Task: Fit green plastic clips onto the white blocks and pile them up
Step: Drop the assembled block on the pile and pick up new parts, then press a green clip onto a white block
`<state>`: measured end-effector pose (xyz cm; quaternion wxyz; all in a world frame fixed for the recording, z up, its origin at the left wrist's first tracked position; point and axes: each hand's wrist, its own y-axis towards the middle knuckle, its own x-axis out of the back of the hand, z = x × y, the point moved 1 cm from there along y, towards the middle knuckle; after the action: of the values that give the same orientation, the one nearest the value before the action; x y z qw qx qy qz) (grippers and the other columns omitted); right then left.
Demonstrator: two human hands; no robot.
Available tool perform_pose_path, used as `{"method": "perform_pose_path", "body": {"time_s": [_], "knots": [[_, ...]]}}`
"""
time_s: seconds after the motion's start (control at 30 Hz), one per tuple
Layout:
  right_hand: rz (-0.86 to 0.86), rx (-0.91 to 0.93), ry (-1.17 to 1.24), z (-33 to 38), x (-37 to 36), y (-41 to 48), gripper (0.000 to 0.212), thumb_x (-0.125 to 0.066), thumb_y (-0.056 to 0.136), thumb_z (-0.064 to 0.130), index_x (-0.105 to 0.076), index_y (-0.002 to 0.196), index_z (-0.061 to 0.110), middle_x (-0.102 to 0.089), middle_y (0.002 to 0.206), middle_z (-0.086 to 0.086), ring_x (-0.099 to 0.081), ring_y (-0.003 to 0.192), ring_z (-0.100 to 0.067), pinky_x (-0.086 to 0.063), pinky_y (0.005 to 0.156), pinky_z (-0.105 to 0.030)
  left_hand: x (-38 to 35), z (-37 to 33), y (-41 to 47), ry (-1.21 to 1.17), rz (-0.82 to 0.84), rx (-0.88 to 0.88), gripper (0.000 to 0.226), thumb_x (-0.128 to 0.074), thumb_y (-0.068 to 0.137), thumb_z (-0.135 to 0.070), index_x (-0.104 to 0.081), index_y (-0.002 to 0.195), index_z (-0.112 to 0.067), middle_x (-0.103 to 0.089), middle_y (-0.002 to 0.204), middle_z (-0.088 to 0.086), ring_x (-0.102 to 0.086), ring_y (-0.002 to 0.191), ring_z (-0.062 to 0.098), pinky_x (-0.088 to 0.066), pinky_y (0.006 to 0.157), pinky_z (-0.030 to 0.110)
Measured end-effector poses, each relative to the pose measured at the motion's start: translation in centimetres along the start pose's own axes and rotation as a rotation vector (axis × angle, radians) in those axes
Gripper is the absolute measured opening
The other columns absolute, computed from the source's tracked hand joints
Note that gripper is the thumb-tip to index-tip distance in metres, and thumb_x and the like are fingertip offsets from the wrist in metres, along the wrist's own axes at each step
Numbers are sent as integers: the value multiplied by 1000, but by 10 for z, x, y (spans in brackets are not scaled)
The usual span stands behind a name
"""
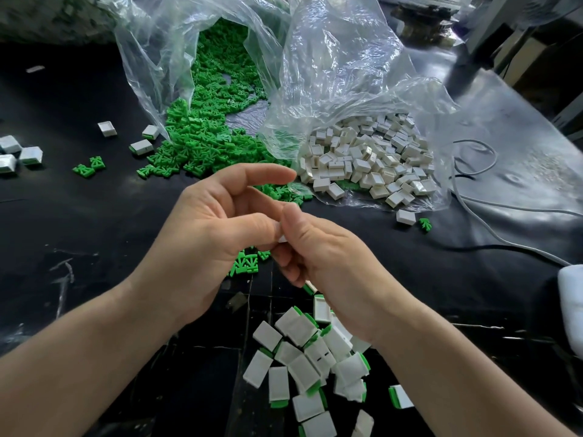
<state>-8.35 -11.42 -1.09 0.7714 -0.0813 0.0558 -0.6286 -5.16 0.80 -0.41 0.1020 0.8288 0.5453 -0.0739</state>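
Note:
My left hand [217, 225] and my right hand [318, 250] meet above the middle of the black table. Between their fingertips a small white block [282, 238] is pinched; only a corner of it shows. Whether a clip is on it is hidden. A heap of green clips [202, 137] spills from a clear bag at the back. Loose white blocks [366, 162] lie in a second clear bag to the right. Below my hands several green clips [247, 263] lie on the table. Near the front edge lies a pile of white blocks with green clips fitted [312, 364].
Several more fitted blocks [19, 152] sit at the far left, and others [142, 146] by the green bag's mouth. A grey cable [473, 200] loops over the table at right. A white object [571, 304] stands at the right edge.

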Motion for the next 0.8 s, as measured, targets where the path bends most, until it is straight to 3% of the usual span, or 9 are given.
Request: {"method": "perform_pose_path", "body": {"time_s": [0.13, 0.3, 0.53, 0.73, 0.8], "knots": [[-29, 0, -88, 0, 0, 1, 36, -36, 89, 42, -54, 76, 15, -42, 63, 10, -38, 59, -6, -34, 60, -19, -1, 0, 0, -42, 20, 6, 41, -53, 59, 9, -71, 84, -19, -65, 61, 11, -62, 58, 32, -52, 49, 27], [-53, 47, -188, 1, -2, 1, 30, -34, 95, 37, -46, 68, 31, -47, 59, 21, -44, 58, 5, -30, 65, -19, 2, 4, 1, -25, 11, 20, 43, -52, 59, 8, -68, 89, -17, -66, 63, 8, -67, 72, 19, -52, 57, 22], [-63, 77, -294, 3, -3, 1, 28, -31, 95, 38, -44, 71, 33, -41, 62, 20, -43, 58, 9, -29, 63, -19, 3, 3, 1, -41, 29, 59, 43, -52, 58, 6, -70, 87, -19, -65, 64, 8, -66, 83, 16, -52, 66, 20], [-10, 51, -192, 0, 3, 1, 38, -32, 94, 44, -54, 69, 26, -48, 67, 14, -42, 60, 0, -35, 67, -22, 0, 0, -1, -109, 49, 74, 43, -50, 58, 9, -72, 85, -16, -56, 58, 12, -57, 59, 30, -51, 48, 28], [10, 43, -139, 0, 3, 1, 39, -32, 91, 46, -57, 68, 26, -52, 60, 17, -42, 56, 2, -37, 61, -16, 1, 1, -1, -107, 53, 81, 42, -50, 59, 8, -69, 91, -13, -57, 58, 11, -54, 56, 30, -50, 47, 31]]}}
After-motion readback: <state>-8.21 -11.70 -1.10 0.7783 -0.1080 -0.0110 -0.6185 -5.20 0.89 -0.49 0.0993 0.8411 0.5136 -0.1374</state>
